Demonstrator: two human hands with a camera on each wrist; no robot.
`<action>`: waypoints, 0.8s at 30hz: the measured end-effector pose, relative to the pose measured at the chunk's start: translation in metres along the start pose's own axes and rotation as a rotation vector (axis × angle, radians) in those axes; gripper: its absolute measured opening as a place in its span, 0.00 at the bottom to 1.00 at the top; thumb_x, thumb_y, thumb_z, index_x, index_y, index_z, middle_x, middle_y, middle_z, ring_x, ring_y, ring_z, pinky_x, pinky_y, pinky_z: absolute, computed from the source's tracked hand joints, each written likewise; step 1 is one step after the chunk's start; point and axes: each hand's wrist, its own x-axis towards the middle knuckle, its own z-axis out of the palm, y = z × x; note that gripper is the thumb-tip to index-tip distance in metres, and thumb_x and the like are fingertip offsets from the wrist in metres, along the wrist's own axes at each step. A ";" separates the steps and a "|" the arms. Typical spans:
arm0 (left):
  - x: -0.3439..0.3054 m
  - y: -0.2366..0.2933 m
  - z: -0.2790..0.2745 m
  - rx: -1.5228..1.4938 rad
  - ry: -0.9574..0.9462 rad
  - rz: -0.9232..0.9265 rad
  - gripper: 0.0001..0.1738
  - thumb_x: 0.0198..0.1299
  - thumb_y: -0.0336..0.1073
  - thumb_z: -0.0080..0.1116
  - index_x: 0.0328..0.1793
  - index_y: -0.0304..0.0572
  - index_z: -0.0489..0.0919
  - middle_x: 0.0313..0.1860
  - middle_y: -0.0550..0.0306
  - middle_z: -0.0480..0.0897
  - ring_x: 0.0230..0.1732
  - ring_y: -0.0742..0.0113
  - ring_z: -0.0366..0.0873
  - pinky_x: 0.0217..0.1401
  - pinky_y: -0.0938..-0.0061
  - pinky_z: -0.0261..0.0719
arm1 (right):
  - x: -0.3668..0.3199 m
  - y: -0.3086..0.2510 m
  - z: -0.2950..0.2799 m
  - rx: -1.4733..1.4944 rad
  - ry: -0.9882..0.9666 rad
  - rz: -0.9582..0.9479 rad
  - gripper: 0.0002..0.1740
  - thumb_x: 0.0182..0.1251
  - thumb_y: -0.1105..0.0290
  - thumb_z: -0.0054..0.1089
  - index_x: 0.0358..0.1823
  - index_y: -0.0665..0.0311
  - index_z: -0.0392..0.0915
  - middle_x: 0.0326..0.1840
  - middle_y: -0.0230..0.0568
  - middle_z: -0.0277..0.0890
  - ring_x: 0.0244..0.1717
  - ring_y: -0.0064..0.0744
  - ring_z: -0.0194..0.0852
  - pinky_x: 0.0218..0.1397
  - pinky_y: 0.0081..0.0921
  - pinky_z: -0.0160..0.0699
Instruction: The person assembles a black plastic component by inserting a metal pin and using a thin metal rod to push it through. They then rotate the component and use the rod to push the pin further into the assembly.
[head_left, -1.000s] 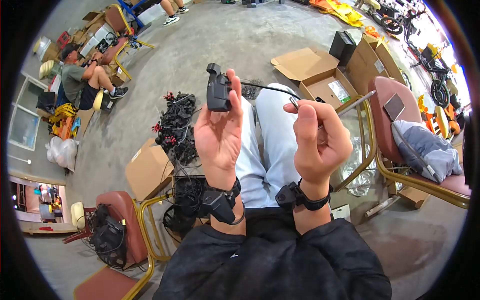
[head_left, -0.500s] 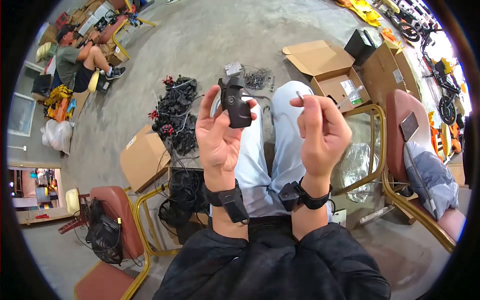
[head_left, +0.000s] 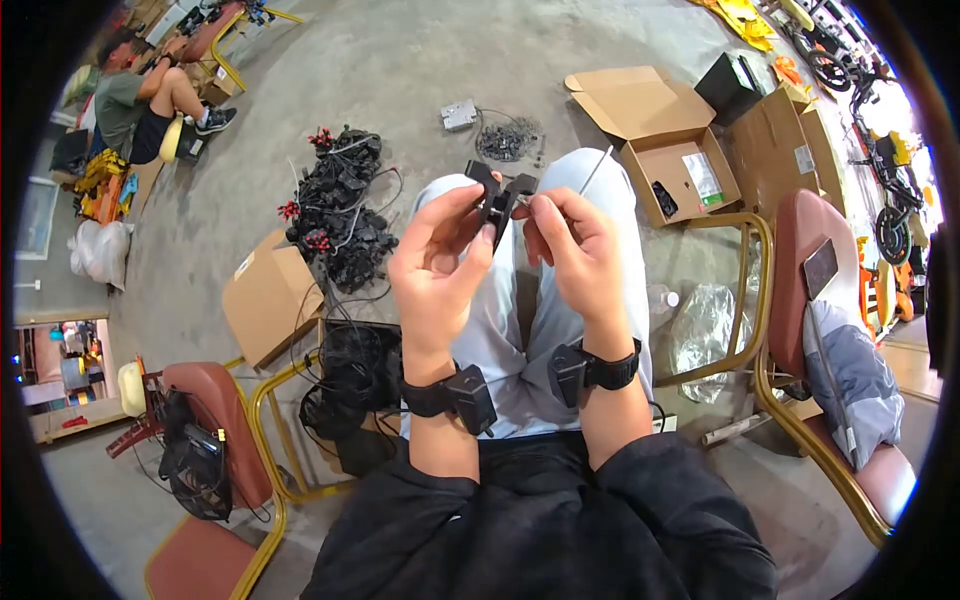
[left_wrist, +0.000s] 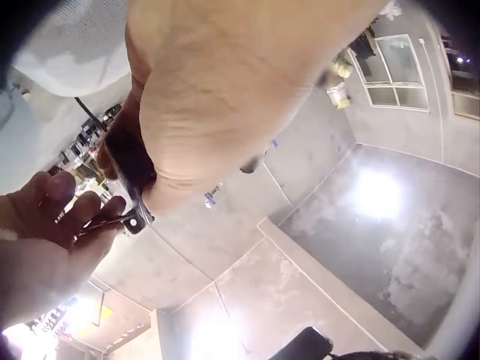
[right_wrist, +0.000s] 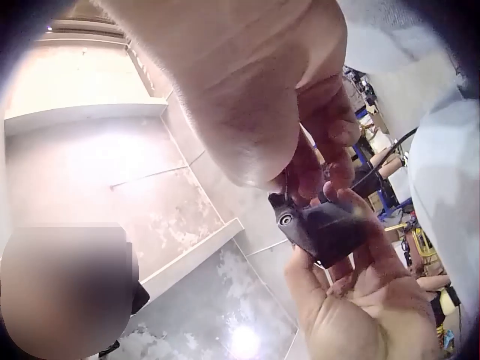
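Note:
A black plastic device (head_left: 499,203) is pinched between the thumb and fingers of the left hand (head_left: 432,268), above the lap. The right hand (head_left: 575,250) is close against its right side, thumb and fingers pinching a thin metal rod (head_left: 597,170) that slants up and away. In the right wrist view the device (right_wrist: 330,232) shows a round screw-like fitting at one corner, and a black cable (right_wrist: 386,157) runs nearby. The left wrist view shows the device (left_wrist: 131,159) partly hidden by the left hand (left_wrist: 217,82); the rod's tip cannot be made out.
Bundled black cables (head_left: 345,210) lie on the floor, with a grey metal box (head_left: 459,115) beyond. An open cardboard box (head_left: 680,175) is ahead on the right. Chairs (head_left: 215,425) flank both sides; the right one (head_left: 800,270) bears a phone and grey cloth. A person sits far left.
The hands have come together, the right moving left to the device. The left hand has turned the device and lowered its fingers around it. The head view has shifted slightly.

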 end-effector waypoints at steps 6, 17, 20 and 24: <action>0.006 -0.008 0.001 -0.079 -0.053 -0.064 0.20 0.57 0.17 0.49 0.57 0.27 0.68 0.55 0.45 0.76 0.51 0.65 0.77 0.56 0.74 0.73 | 0.002 0.010 0.003 0.071 0.034 -0.050 0.10 0.69 0.70 0.49 0.37 0.70 0.76 0.23 0.31 0.75 0.26 0.18 0.72 0.30 0.15 0.69; 0.010 -0.021 0.001 -0.090 -0.032 -0.078 0.18 0.55 0.15 0.47 0.53 0.25 0.70 0.53 0.41 0.77 0.51 0.62 0.77 0.57 0.69 0.75 | 0.000 0.013 -0.002 -0.045 0.036 -0.004 0.10 0.69 0.70 0.50 0.38 0.70 0.77 0.25 0.34 0.78 0.27 0.17 0.75 0.32 0.15 0.70; 0.010 -0.021 0.004 -0.069 -0.008 -0.091 0.17 0.54 0.14 0.46 0.52 0.25 0.70 0.53 0.39 0.76 0.51 0.60 0.77 0.58 0.68 0.75 | -0.002 0.012 0.000 -0.057 0.075 0.010 0.10 0.69 0.70 0.50 0.37 0.70 0.77 0.24 0.34 0.77 0.27 0.17 0.74 0.32 0.15 0.70; 0.007 -0.024 0.000 -0.004 -0.004 -0.079 0.19 0.52 0.12 0.46 0.52 0.25 0.70 0.53 0.39 0.76 0.52 0.60 0.77 0.58 0.68 0.75 | -0.006 0.009 0.003 -0.094 0.085 0.025 0.10 0.69 0.70 0.50 0.37 0.70 0.77 0.24 0.34 0.77 0.27 0.17 0.74 0.32 0.15 0.71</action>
